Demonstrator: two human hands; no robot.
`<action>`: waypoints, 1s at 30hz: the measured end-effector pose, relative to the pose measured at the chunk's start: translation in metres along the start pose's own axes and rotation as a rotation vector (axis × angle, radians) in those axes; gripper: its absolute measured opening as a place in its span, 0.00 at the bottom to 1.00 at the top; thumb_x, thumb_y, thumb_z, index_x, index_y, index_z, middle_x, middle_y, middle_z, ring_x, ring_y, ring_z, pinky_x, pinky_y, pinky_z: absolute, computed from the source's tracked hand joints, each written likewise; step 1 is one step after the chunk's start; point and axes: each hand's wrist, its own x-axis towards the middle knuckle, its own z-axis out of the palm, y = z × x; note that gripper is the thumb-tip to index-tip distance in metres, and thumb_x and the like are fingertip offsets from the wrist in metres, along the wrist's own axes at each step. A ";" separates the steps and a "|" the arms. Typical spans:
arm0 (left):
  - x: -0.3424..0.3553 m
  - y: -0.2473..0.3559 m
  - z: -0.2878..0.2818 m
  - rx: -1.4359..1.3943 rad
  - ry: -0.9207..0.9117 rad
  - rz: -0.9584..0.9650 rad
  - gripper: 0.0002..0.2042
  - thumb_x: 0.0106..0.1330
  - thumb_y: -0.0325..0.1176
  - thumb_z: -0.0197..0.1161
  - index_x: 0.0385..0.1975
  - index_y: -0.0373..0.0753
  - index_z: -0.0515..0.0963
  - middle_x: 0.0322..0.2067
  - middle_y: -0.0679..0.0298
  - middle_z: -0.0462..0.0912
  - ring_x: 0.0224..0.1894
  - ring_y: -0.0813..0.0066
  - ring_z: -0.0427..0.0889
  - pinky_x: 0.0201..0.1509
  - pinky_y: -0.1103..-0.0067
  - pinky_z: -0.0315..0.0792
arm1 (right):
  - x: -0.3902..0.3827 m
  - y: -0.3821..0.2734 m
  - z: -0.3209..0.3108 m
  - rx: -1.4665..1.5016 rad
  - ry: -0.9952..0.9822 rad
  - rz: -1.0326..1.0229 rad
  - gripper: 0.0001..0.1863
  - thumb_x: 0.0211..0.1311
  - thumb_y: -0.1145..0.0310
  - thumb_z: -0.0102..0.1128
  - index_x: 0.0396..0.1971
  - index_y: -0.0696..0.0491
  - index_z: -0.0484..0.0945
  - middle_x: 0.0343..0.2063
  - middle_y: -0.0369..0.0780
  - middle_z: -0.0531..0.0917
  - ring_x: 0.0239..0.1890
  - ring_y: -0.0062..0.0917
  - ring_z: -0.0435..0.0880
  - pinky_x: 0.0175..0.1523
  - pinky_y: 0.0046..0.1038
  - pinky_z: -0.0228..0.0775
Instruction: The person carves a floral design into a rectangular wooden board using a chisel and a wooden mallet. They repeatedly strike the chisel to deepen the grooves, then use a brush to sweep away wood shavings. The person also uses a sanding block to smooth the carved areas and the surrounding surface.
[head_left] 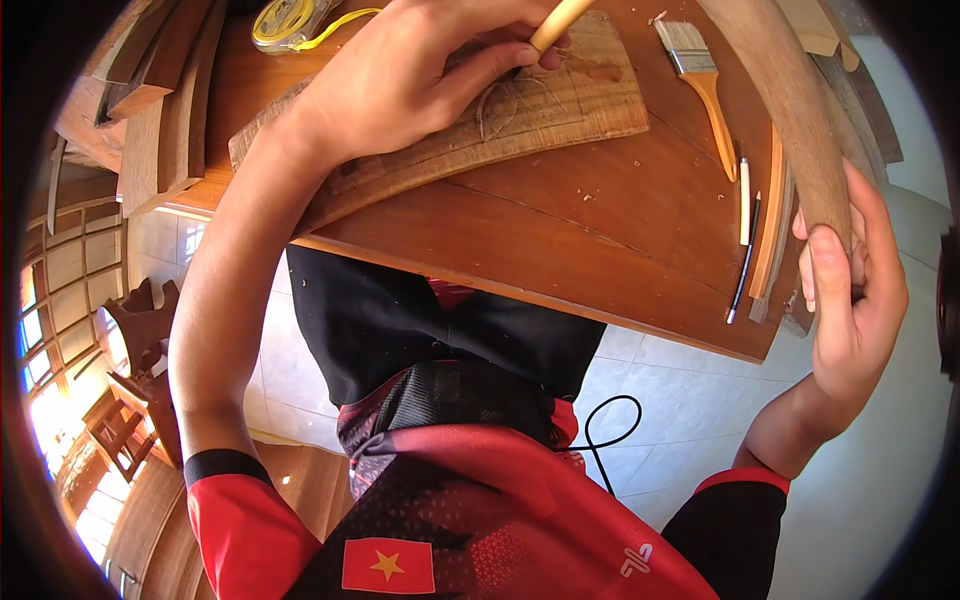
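Note:
My left hand [425, 85] is closed around a chisel [562, 22] with a pale wooden handle. Its lower end points down at a brown wooden board [595, 110], where curved lines are cut or drawn; my fingers hide most of the blade. The board lies aslant on the table [560, 240], its near left corner at the edge. On the right, my right hand [855, 300] grips the lower end of a thick wooden stick [790, 105], thumb along it. The stick slants up and leaves the picture at the top, so its far end is hidden.
A flat paintbrush [700, 85], a white stick [744, 200] and a thin pencil [745, 260] lie near wooden strips [768, 230] on the right. A yellow tape measure [290, 22] and wood blocks [170, 130] are at the left. Small chips dot the tabletop.

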 end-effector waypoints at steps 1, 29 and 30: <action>0.001 0.000 -0.001 0.008 -0.013 0.024 0.07 0.71 0.26 0.61 0.45 0.34 0.79 0.35 0.49 0.86 0.35 0.52 0.86 0.38 0.67 0.78 | -0.001 -0.002 0.002 0.023 0.022 0.008 0.24 0.74 0.74 0.51 0.67 0.64 0.69 0.39 0.40 0.82 0.24 0.09 0.67 0.29 0.14 0.57; 0.043 -0.006 -0.019 -0.049 -0.474 -0.006 0.12 0.74 0.27 0.55 0.51 0.36 0.82 0.36 0.57 0.89 0.35 0.66 0.88 0.59 0.65 0.78 | -0.040 0.010 0.052 0.479 0.034 0.237 0.21 0.79 0.69 0.47 0.64 0.65 0.68 0.34 0.40 0.78 0.19 0.11 0.69 0.22 0.15 0.60; 0.044 -0.006 -0.018 -0.056 -0.485 -0.028 0.12 0.74 0.27 0.55 0.51 0.36 0.82 0.36 0.57 0.89 0.35 0.66 0.88 0.61 0.65 0.78 | -0.040 0.011 0.052 0.496 0.040 0.235 0.21 0.79 0.68 0.47 0.64 0.65 0.68 0.34 0.40 0.78 0.19 0.11 0.69 0.22 0.15 0.60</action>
